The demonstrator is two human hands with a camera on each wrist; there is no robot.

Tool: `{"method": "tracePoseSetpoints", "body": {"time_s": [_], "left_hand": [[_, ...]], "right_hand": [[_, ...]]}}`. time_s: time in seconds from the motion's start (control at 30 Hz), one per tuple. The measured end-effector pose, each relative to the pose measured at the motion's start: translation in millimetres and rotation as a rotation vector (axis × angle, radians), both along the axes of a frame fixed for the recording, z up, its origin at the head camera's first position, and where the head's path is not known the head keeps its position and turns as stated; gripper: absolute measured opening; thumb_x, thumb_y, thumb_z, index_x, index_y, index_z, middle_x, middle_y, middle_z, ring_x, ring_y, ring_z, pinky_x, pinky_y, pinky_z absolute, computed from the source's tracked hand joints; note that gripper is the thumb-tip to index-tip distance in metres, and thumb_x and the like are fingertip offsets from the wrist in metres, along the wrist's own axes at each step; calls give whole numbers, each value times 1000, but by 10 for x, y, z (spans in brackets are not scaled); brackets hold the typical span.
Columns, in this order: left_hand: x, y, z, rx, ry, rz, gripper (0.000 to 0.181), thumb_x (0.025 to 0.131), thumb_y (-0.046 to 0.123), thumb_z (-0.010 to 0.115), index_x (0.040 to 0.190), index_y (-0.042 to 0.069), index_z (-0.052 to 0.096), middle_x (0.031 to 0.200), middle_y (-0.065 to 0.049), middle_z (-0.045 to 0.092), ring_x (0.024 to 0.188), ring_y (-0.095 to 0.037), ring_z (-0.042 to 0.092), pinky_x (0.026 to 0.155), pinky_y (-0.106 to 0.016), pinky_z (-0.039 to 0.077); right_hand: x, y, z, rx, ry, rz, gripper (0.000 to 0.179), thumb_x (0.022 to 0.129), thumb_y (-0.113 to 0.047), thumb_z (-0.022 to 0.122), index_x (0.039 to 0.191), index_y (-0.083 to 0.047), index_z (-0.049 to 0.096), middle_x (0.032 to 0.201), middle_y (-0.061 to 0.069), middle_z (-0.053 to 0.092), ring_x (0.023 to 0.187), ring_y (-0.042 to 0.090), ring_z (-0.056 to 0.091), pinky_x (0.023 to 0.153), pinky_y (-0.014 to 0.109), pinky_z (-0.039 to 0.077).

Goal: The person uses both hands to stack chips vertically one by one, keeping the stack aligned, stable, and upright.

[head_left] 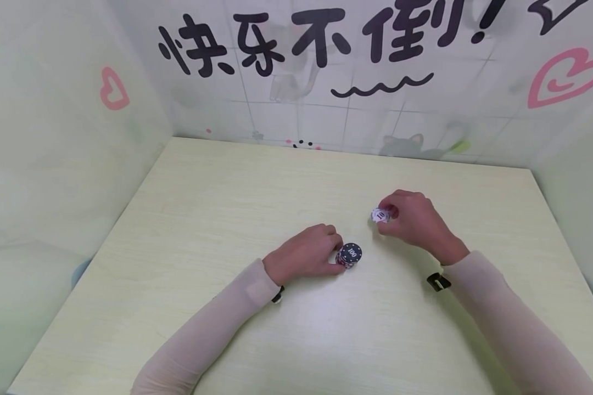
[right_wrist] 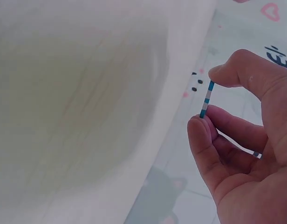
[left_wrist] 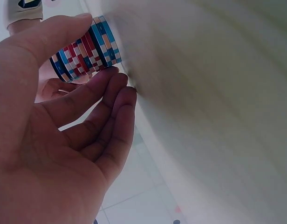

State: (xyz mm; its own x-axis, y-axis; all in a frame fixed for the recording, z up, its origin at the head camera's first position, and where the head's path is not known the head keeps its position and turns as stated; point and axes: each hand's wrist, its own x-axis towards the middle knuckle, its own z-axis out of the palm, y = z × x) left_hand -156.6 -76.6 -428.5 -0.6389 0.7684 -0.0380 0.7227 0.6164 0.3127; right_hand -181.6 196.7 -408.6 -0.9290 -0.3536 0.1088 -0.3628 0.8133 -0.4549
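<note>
A short stack of poker chips (head_left: 349, 255) stands on the table, topped by a black chip marked 100. My left hand (head_left: 306, 252) holds this stack between thumb and fingers. Blue, red and dark edges with pale blocks show along the stack (left_wrist: 85, 50) in the left wrist view. Farther back and to the right, my right hand (head_left: 415, 220) pinches one white poker chip (head_left: 380, 215) marked 10. Seen edge-on in the right wrist view, that chip (right_wrist: 207, 99) has blue and white blocks and is held above the tabletop.
The pale wooden table (head_left: 217, 192) has printed wall sheets (head_left: 296, 120) along its back and sides. A dark strap piece (head_left: 438, 281) hangs under the right wrist, and another (head_left: 278, 296) shows by the left wrist.
</note>
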Motion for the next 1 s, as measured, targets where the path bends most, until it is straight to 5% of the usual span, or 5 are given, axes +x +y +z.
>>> {"method": "tracePoseSetpoints", "body": {"time_s": [1.0], "left_hand": [[4,-15,-8,26,24,-14,34,97,36,86,108,5,78,97,-4,67,85,-17,59,78,-30,52]], "right_hand": [[322,-154,83,7,97,111,27,84,-13,86,107,0,80,101,7,75,85,22,70,77,42,60]]}}
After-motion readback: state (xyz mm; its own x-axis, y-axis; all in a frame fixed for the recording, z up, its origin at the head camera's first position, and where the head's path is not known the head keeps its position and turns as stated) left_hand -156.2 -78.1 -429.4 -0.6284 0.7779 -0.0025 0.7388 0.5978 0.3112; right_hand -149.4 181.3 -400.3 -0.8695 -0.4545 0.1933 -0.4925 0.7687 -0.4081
